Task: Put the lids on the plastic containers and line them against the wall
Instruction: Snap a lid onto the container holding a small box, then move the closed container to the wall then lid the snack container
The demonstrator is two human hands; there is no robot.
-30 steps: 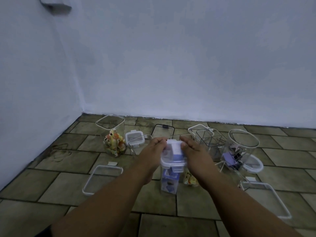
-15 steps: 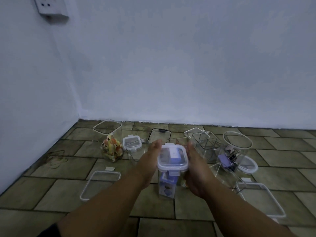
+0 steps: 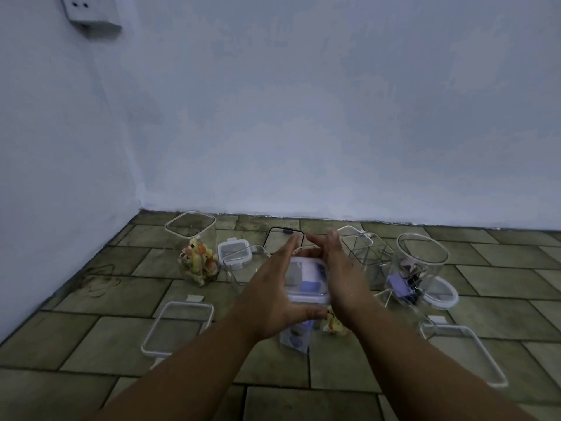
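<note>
A small clear container (image 3: 296, 337) with blue contents stands on the tiled floor in the middle, and its white-rimmed lid (image 3: 306, 279) sits on top. My left hand (image 3: 274, 287) presses the lid's left side, thumb under the near edge. My right hand (image 3: 341, 278) presses the right side, fingers stretched flat. A tall open container (image 3: 194, 238) with colourful wrapped items stands at the left. A round open container (image 3: 420, 262) with clips stands at the right.
Loose lids lie around: a small square lid (image 3: 233, 252), a rectangular lid (image 3: 179, 328) at front left, a large lid (image 3: 467, 354) at front right, a round lid (image 3: 440, 294). Empty clear containers (image 3: 365, 249) stand behind. The wall (image 3: 334, 132) runs behind everything.
Both hands slid from the lid's far edge to its sides and now clamp it from left and right. The container stays on the floor.
</note>
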